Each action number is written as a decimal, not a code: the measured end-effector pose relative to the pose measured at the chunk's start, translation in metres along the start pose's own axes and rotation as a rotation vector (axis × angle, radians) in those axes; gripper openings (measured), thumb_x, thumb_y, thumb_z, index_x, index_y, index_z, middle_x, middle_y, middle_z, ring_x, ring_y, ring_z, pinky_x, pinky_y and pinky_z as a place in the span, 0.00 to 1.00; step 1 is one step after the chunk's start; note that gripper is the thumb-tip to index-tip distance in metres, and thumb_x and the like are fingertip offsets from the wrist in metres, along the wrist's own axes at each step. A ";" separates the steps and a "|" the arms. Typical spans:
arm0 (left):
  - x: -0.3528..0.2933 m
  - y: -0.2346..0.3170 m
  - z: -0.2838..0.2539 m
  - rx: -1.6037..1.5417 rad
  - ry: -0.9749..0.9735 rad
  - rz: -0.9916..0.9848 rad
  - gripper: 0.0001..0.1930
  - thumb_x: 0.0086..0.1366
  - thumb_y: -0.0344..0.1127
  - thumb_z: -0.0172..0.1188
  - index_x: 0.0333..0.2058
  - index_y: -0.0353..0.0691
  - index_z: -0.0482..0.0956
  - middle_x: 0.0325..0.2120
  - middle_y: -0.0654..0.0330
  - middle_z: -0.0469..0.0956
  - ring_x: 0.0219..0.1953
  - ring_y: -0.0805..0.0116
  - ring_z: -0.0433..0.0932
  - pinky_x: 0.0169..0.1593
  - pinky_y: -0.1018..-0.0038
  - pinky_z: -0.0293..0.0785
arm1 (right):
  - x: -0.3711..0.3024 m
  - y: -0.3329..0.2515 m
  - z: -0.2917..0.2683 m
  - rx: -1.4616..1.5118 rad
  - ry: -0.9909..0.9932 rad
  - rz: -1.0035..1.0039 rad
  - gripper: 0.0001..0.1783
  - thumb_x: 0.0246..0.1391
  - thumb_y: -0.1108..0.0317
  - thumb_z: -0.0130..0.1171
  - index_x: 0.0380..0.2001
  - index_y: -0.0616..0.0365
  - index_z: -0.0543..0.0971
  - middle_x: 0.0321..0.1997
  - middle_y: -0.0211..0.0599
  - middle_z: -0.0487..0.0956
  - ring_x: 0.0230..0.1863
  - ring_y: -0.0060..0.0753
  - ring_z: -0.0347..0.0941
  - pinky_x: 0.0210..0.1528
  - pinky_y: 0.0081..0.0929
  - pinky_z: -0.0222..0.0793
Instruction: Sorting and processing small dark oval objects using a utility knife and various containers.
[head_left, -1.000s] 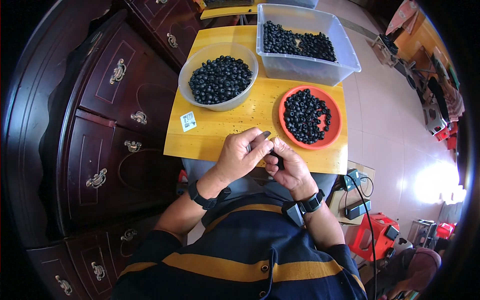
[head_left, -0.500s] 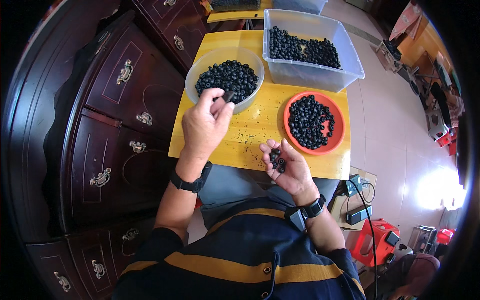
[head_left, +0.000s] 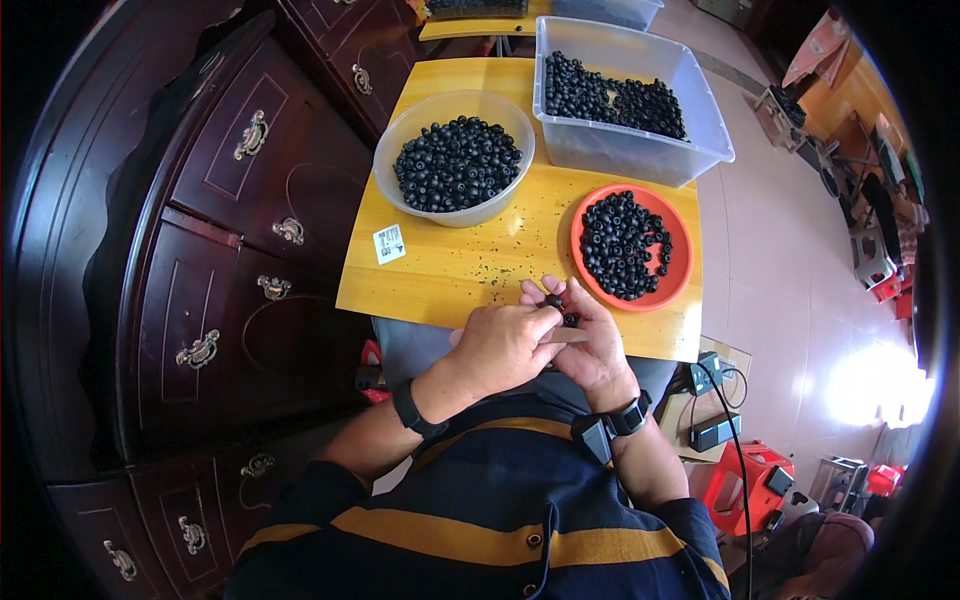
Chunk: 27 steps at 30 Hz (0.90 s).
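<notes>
Head view: rnd blk beads [head_left: 571, 320] in R hand [head_left: 597, 352], cupped half-open at front edge of yellow table [head_left: 425, 290]; L hand [head_left: 503, 345] grips flat-bladed knife [head_left: 571, 336]. Sq. white label [head_left: 389, 244], print illegible, nr L edge; rnd orange plate [head_left: 684, 278] nr R edge.

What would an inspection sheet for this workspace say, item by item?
Surface: yellow wooden table.
Job's things: small round black pieces in a translucent round bowl, a clear rectangular bin and an orange-red plate.
Clutter: dark crumbs; white label beside the bowl.
Hands: left hand holds a flat blade, handle hidden; right hand is curled around black pieces, partly covered.
Cables: black cable hanging right of the table.
Surroundings: dark wooden drawer cabinet left; tiled floor right.
</notes>
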<state>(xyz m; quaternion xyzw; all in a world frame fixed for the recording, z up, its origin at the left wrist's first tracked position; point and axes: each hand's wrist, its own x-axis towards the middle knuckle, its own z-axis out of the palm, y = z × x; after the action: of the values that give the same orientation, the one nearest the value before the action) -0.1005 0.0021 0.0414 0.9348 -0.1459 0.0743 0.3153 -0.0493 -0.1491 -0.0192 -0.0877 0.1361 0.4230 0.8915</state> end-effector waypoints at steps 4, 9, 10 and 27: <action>0.001 0.006 0.001 -0.046 -0.031 -0.016 0.10 0.58 0.37 0.68 0.27 0.42 0.75 0.21 0.57 0.80 0.26 0.53 0.82 0.30 0.57 0.77 | 0.000 0.002 -0.006 0.047 -0.048 0.020 0.20 0.74 0.55 0.46 0.51 0.60 0.76 0.58 0.50 0.78 0.58 0.47 0.74 0.66 0.47 0.70; 0.002 0.004 0.006 -0.065 -0.016 -0.040 0.08 0.58 0.35 0.67 0.27 0.41 0.76 0.20 0.57 0.80 0.25 0.53 0.82 0.29 0.58 0.76 | -0.001 0.004 -0.003 0.036 -0.051 -0.024 0.19 0.74 0.54 0.46 0.49 0.60 0.76 0.56 0.49 0.79 0.56 0.46 0.75 0.64 0.47 0.71; 0.003 0.005 0.005 -0.137 0.011 -0.051 0.08 0.58 0.34 0.67 0.28 0.41 0.77 0.20 0.57 0.79 0.24 0.54 0.81 0.28 0.59 0.76 | -0.002 0.004 0.000 0.037 -0.051 -0.027 0.19 0.74 0.54 0.46 0.49 0.60 0.76 0.56 0.49 0.79 0.56 0.46 0.75 0.64 0.47 0.71; 0.010 -0.010 -0.023 -0.224 0.122 -0.086 0.08 0.58 0.27 0.70 0.33 0.36 0.79 0.19 0.59 0.78 0.20 0.69 0.79 0.27 0.72 0.74 | -0.015 0.001 0.014 -0.385 0.052 -0.056 0.06 0.69 0.61 0.57 0.42 0.49 0.77 0.35 0.21 0.78 0.32 0.15 0.75 0.26 0.15 0.69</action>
<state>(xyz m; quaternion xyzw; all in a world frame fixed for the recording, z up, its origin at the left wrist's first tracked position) -0.0886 0.0213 0.0559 0.8929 -0.0935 0.1008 0.4288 -0.0571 -0.1556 -0.0015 -0.2712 0.0733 0.4140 0.8659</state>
